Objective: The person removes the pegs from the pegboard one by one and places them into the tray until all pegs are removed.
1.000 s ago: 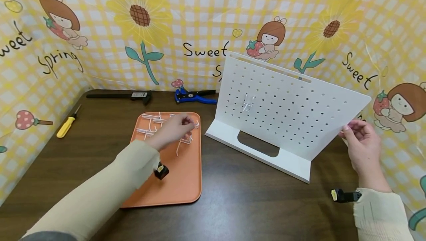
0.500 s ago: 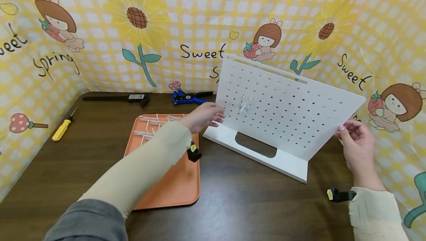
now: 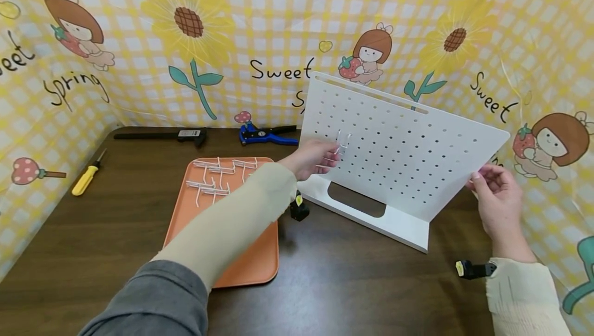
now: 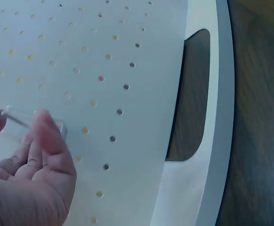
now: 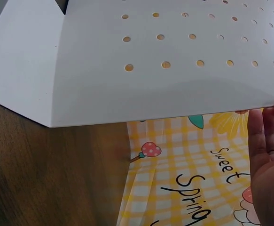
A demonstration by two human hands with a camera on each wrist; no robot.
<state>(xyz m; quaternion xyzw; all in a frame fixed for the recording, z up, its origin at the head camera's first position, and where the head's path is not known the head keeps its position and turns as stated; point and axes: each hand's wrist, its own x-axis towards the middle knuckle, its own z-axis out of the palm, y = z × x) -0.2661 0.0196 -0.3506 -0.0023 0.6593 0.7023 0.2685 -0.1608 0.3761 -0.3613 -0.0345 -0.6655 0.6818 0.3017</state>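
A white pegboard stand [image 3: 385, 145] stands tilted on the table. On its left part sits a white wire hook [image 3: 344, 139]. My left hand [image 3: 313, 158] is at this hook, its fingertips partly covering it. In the left wrist view, the hook's prong [image 4: 17, 118] lies between thumb and forefinger, with a gap visible between them. My right hand [image 3: 500, 204] pinches the board's right edge, thumb in front and fingers behind, as the right wrist view also shows. An orange tray [image 3: 250, 269] with several white wire hooks [image 3: 209, 189] lies left, partly behind my left sleeve.
At the back lie blue-handled pliers [image 3: 262, 135] and a black caliper-like tool [image 3: 160, 135]. A yellow screwdriver [image 3: 85, 179] lies far left on the brown table [image 3: 352, 289]. Patterned yellow checked cloth [image 3: 260, 21] hangs behind and at the sides.
My left hand has moved right from over the tray, across to the hook on the pegboard. The right hand keeps its hold on the board's edge. The board stays in place.
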